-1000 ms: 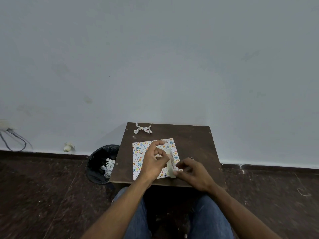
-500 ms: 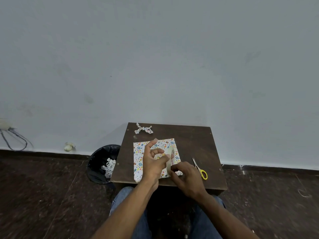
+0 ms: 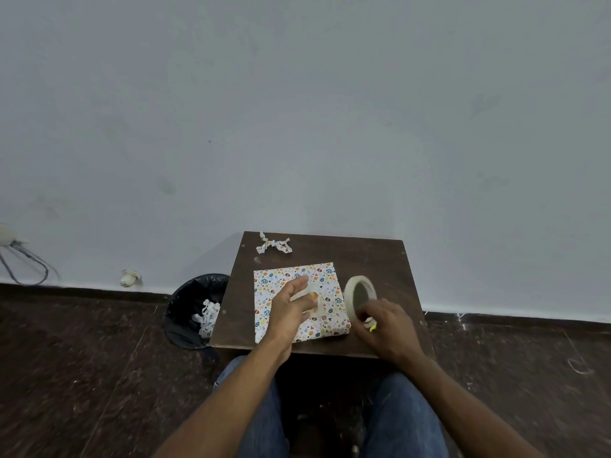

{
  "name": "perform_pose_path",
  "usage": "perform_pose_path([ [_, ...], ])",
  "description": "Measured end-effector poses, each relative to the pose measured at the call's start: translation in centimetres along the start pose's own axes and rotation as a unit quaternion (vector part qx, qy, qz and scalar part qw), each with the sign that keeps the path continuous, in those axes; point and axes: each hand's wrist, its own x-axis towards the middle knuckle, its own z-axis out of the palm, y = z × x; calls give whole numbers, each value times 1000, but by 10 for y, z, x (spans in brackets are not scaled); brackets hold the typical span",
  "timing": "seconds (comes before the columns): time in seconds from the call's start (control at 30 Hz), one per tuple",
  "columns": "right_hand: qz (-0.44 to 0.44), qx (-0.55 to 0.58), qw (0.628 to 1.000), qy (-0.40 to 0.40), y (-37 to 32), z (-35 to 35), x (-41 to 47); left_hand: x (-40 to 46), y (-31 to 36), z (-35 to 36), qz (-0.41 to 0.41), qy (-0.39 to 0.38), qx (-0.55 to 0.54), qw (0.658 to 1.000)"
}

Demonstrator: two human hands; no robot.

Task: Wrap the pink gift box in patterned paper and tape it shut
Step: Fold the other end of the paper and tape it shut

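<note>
Two hands work over a small dark table (image 3: 390, 259), and reading from the left, a black bin (image 3: 195, 309) with crumpled paper scraps stands on the floor just beside the table's left edge. Next comes the gift box (image 3: 281, 285), already covered in patterned paper and lying flat on the near half of the table, with a twisted paper scrap (image 3: 274, 246) well behind it near the far edge. The left hand (image 3: 291, 309) rests on the box's top with fingers stretched out, seemingly pressing a strip of pale tape (image 3: 314, 302) down over the seam. The box looks light and stiff under its paper, so I judge a flat palm on top steadies it best; the glossy paper may slide on the wood, and pinching the edges could crease or tear the folds. Further right, a tape roll (image 3: 360, 295) stands on its edge, touching the box's right side. The right hand (image 3: 386, 328) is curled at the roll's near rim and a sliver of yellow shows beneath the fingers; motion blur hides exactly what it holds.
</note>
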Motion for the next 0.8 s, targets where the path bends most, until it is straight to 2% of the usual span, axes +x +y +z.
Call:
perform_pose_path([
  [0.07,3,-75,997,-21,19,-6,10,2,-2,-6,4,2,43,999],
  [0.23,23,-197,965,-174,43,-17,37,1,-4,-12,4,-3,79,997],
  [0.43,65,-238,936,-251,50,-1,47,2,-4,-14,7,-14,84,996],
  [0.5,88,-217,944,-234,51,5,42,2,-4,-15,11,-17,84,996],
  [0.6,110,-102,985,-85,41,16,35,2,-6,-16,24,-21,86,996],
  [0.63,134,-15,990,-36,30,17,34,2,-7,-16,29,-22,92,995],
  [0.67,175,98,980,-16,16,15,35,2,-7,-15,34,-25,100,994],
  [0.73,261,339,903,-45,-17,7,38,2,-8,-12,40,-30,112,992],
  [0.77,282,415,862,-72,-31,5,41,2,-8,-12,42,-32,117,992],
  [0.8,295,450,838,-96,-41,3,41,1,-8,-11,43,-38,123,991],
])
